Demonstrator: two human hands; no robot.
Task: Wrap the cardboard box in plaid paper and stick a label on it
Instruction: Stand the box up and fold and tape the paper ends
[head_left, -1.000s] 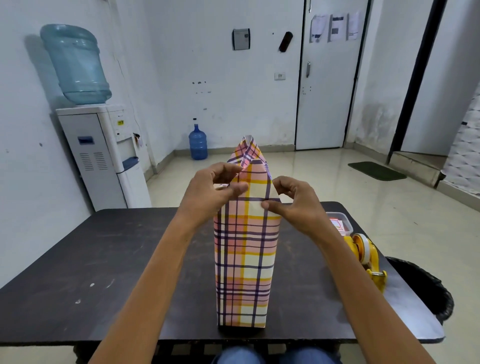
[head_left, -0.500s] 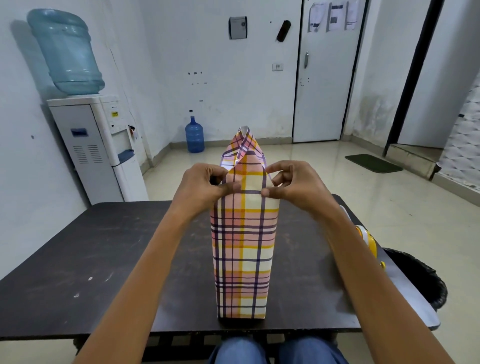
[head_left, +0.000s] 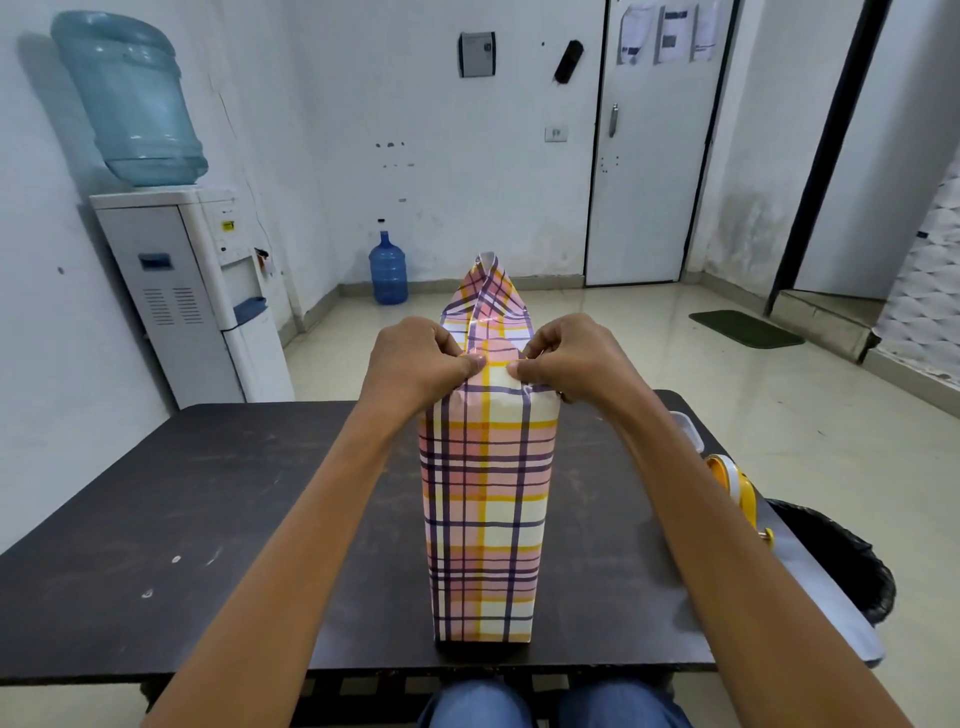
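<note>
Centrally, I see one plaid-wrapped box (head_left: 485, 519) upright on the table (head_left: 156, 519), directly below the fingers; two hands, left hand (head_left: 415, 364) and right hand (head_left: 576, 358), pinch its top fold, fingers curled, thumb tips nearly touching.

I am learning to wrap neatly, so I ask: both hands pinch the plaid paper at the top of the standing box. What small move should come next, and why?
Probably fold the pointed flap down toward the person and press it flat. The left hand and right hand pinch the plaid paper at both top corners, while the flap stands upright beyond them.
</note>
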